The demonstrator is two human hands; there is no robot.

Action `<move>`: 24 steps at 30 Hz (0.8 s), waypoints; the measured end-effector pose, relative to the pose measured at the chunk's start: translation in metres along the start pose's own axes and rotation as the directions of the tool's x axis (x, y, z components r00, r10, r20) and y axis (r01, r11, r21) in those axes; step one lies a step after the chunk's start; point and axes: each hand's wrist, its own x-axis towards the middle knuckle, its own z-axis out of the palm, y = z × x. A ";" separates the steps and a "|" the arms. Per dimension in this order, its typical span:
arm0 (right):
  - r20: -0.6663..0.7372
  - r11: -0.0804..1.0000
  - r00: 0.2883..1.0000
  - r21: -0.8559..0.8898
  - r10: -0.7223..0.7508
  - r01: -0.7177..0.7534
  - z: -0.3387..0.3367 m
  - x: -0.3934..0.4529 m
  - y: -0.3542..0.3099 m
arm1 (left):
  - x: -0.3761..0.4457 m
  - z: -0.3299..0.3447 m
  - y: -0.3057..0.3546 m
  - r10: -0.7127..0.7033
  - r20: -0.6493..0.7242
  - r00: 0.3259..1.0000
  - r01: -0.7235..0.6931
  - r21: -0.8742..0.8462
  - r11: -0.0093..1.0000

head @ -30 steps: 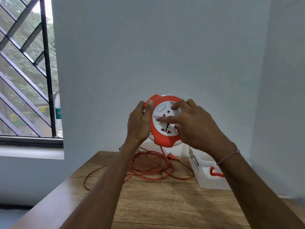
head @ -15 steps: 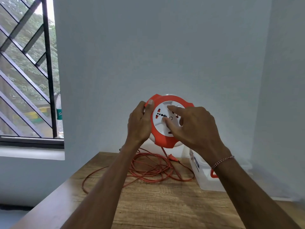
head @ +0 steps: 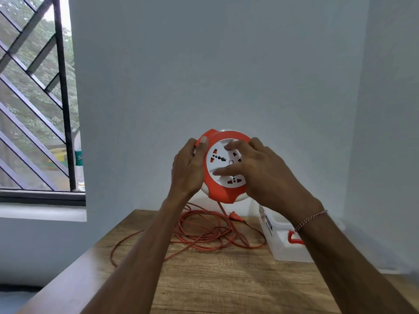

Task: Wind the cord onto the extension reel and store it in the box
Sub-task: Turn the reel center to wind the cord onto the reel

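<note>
I hold the round orange-and-white extension reel (head: 223, 191) up in the air above the table's far end, its socket face toward me. My left hand (head: 187, 168) grips its left rim, thumb on the orange edge. My right hand (head: 260, 175) lies on the white socket disc, fingers spread and pressing on it. The orange cord (head: 204, 232) hangs from the reel's underside and lies in loose loops on the wooden table (head: 215, 284). Its plug (head: 235, 216) rests near the wall. A clear plastic box (head: 283, 245) with an orange latch stands at the right.
A grey wall closes off the table's far side and another stands to the right. A barred window (head: 36, 98) with a sill is on the left, with a bottle (head: 78, 159) behind the bars. The table's left edge runs diagonally toward me.
The white socket disc has turned under my right hand's fingers while my left hand kept its grip on the rim. The cord loops have shifted slightly.
</note>
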 end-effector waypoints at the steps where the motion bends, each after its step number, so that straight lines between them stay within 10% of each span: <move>1: -0.009 1.000 1.000 -0.026 0.008 -0.008 0.001 0.000 0.001 | 0.000 0.000 0.000 0.001 0.002 1.000 -0.001 0.004 1.000; 17: -0.275 0.972 0.937 0.156 0.214 -0.176 0.006 0.002 0.005 | -0.001 0.001 0.007 -0.004 -0.020 1.000 0.004 0.008 1.000; 24: 0.034 0.991 0.999 0.127 0.027 -0.031 -0.007 0.000 0.010 | -0.002 0.000 0.009 -0.001 -0.012 1.000 0.001 0.002 1.000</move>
